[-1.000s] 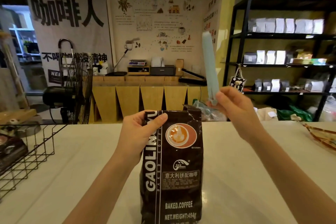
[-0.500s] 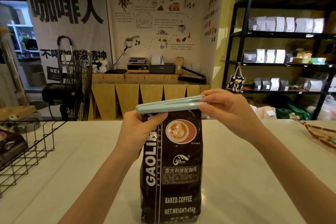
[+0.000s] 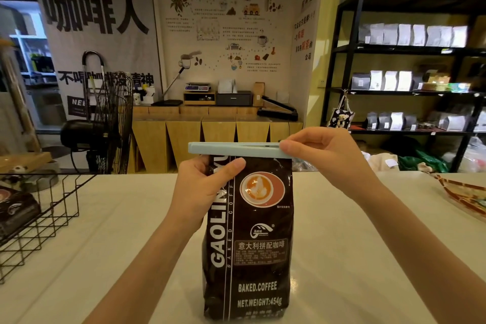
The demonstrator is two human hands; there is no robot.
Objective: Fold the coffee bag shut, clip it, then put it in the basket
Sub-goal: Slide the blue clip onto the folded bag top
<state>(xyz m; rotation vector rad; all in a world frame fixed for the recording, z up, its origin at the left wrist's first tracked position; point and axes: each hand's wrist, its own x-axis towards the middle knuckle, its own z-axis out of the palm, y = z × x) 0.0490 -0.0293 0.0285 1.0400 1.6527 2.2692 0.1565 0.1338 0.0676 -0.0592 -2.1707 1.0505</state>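
Pale-blue sealing clip [image 3: 236, 149] lies across the folded top of the upright coffee bag [image 3: 249, 239] on the tabletop [image 3: 355, 244]. Right hand [image 3: 323, 155] fingers pinch its end; left hand [image 3: 202, 189] grips the bag's upper corner. The full bag looks heavy, its foil slippery, so hold it near the top.

The clip [image 3: 236, 149] has swung down level across the bag's [image 3: 249, 239] top.

Bag [image 3: 249, 239]: dark glossy foil-like film, creased, with printed lettering. Clip [image 3: 234, 148]: pale blue plastic, smooth and matt. Counter [image 3: 355, 258]: pale, smooth, faintly reflective; basket [image 3: 39, 223]: thin black wire.
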